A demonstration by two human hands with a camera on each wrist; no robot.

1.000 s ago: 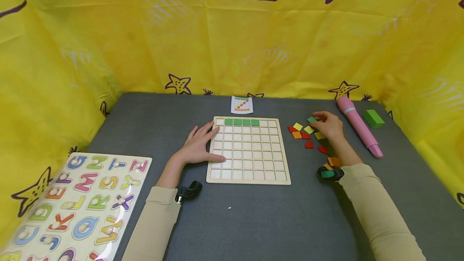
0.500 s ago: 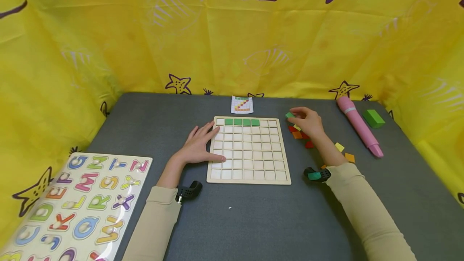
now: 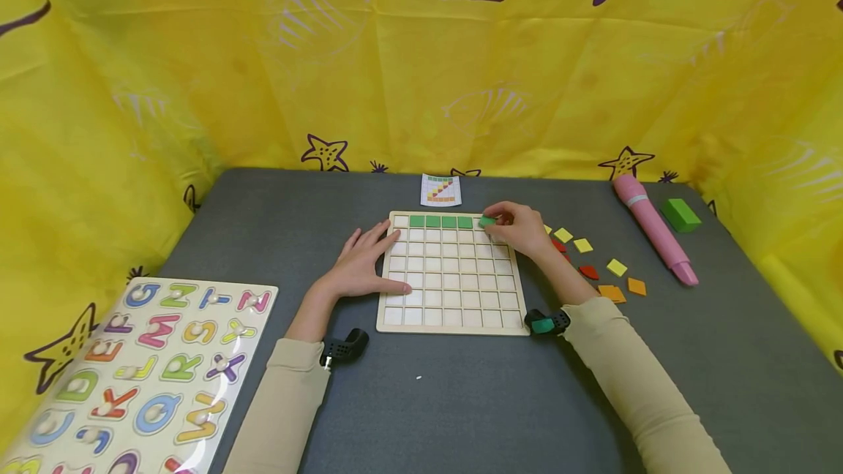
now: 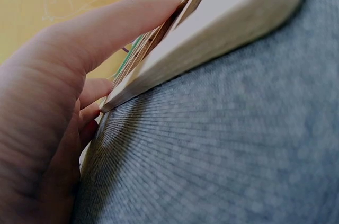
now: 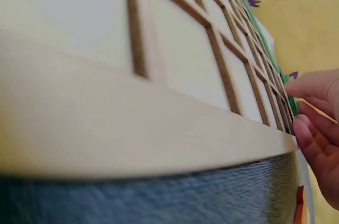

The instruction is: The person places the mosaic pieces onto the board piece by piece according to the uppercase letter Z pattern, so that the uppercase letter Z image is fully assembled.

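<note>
A pale wooden grid board (image 3: pixel 454 330) lies on the table in the head view. Several green square tiles (image 3: pixel 432 222) sit side by side in its far row. My right hand (image 3: pixel 522 228) pinches another green tile (image 3: pixel 486 222) between thumb and fingers, over the far row just right of those tiles. The right wrist view shows these fingertips (image 5: pixel 304 128) at the board's far edge, with a sliver of green between them. My left hand (image 3: pixel 358 265) is spread along the board's left edge; its thumb (image 4: pixel 153 9) lies across the top of the rim.
A small pattern card (image 3: pixel 440 190) stands behind the board. Loose yellow, red and orange pieces (image 3: pixel 616 267) lie to the right, partly behind my right arm. Beyond them are a pink microphone (image 3: pixel 652 229) and a green block (image 3: pixel 681 215). An alphabet puzzle board (image 3: pixel 148 364) occupies the left front.
My right hand has picked a green tile from the loose pieces and carried it left to the board's far row. My left hand has stayed in place.
</note>
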